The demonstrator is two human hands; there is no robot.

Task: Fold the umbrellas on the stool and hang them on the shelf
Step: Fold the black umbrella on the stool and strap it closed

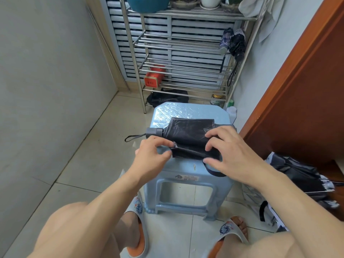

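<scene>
A collapsed black fabric umbrella with a grey cylindrical handle [188,135] lies across the pale blue plastic stool [188,175]; its canopy panels are being gathered, so the folding step is judged under way. A flap edge is pinched by the left hand [151,155], while the cloth is held by the curled fingers of the right hand [229,155]. Next, the panels likely need wrapping tight and strapping before hanging on the steel wire shelf [178,43], where two folded umbrellas [232,41] already hang.

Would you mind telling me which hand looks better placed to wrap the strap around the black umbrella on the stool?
Probably the right hand: it lies beside the dark strap loop, while the left hand pinches the black umbrella's fabric fold on the stool.
</scene>
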